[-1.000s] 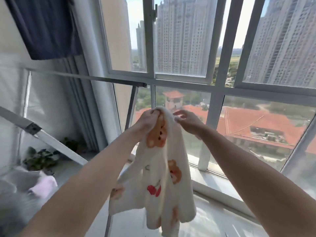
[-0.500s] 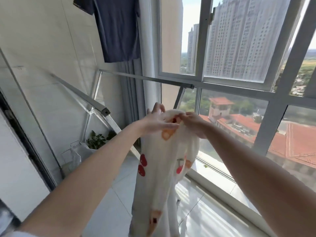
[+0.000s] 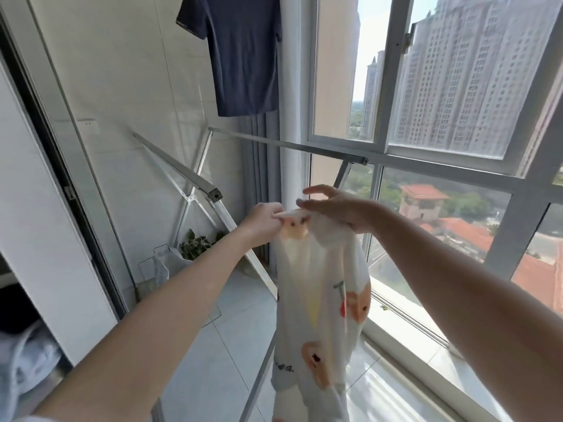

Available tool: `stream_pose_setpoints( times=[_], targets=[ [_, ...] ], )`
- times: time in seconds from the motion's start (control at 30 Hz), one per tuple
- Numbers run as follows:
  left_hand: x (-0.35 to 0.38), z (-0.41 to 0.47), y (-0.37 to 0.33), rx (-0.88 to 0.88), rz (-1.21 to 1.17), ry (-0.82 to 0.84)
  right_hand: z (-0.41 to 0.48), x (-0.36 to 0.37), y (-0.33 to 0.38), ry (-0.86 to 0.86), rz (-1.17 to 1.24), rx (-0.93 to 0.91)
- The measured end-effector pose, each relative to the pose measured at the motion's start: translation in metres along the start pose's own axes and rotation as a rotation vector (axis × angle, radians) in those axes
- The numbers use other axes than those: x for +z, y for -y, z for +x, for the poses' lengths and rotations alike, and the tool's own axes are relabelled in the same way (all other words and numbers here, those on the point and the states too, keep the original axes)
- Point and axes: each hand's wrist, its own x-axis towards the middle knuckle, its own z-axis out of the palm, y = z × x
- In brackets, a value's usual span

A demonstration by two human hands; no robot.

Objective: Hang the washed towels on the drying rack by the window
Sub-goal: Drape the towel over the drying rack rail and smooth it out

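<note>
Towel (image 3: 320, 300) hangs with its long axis straight down, top edge pinched by the left hand (image 3: 263, 219), while the right hand (image 3: 338, 208) lies over the bunched top, fingers straight and spread. The drying rack (image 3: 182, 172) ends its nearer bar up-left of the left hand, probably the closer reach.

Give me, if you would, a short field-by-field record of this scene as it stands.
left hand: pinches the towel's top edge
right hand: fingers extended, lying over the towel's top
towel: white with orange print, hanging from the hands, not yet on a rail
drying rack: metal rails beyond the hands
T-shirt: dark blue, hanging high above the rack
potted plant: on the floor in the corner
</note>
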Motion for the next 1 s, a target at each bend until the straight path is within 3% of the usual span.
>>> stream_pose_setpoints(
  times=[0.1, 0.17, 0.2, 0.27, 0.37, 0.43, 0.47, 0.57, 0.73, 0.87, 1.0],
  targets=[
    [-0.011, -0.001, -0.002, -0.165, -0.317, -0.159, -0.013, 0.001, 0.008, 0.114, -0.431, -0.023],
    [-0.023, -0.003, 0.0, -0.154, -0.266, -0.241, -0.014, 0.004, 0.005, 0.052, -0.794, -0.024],
    [-0.03, -0.005, 0.002, -0.12, -0.223, -0.275, -0.014, 0.005, 0.002, 0.017, -0.841, -0.004],
    [-0.044, -0.012, 0.004, -0.054, -0.171, -0.265, -0.014, 0.008, -0.001, -0.087, -0.758, -0.008],
    [-0.068, -0.027, 0.013, -0.093, -0.056, 0.01, -0.012, 0.008, 0.004, -0.289, -0.583, -0.127],
    [-0.079, -0.035, 0.023, -0.143, 0.127, 0.131, -0.012, 0.013, 0.011, -0.287, -0.449, -0.177],
    [-0.083, -0.037, 0.029, -0.152, 0.213, 0.094, -0.012, 0.017, 0.014, -0.263, -0.4, -0.195],
    [-0.089, -0.036, 0.043, -0.176, 0.273, -0.234, -0.009, 0.039, 0.023, -0.184, -0.392, -0.239],
    [-0.121, -0.028, 0.066, -0.337, 0.084, -0.567, 0.001, 0.072, 0.043, 0.03, -0.685, -0.195],
    [-0.152, -0.017, 0.087, -0.313, -0.238, -0.595, 0.018, 0.112, 0.084, 0.105, -0.528, -0.23],
    [-0.18, 0.001, 0.113, -0.207, -0.171, -0.572, 0.056, 0.15, 0.135, -0.077, -0.278, -0.363]
  ],
)
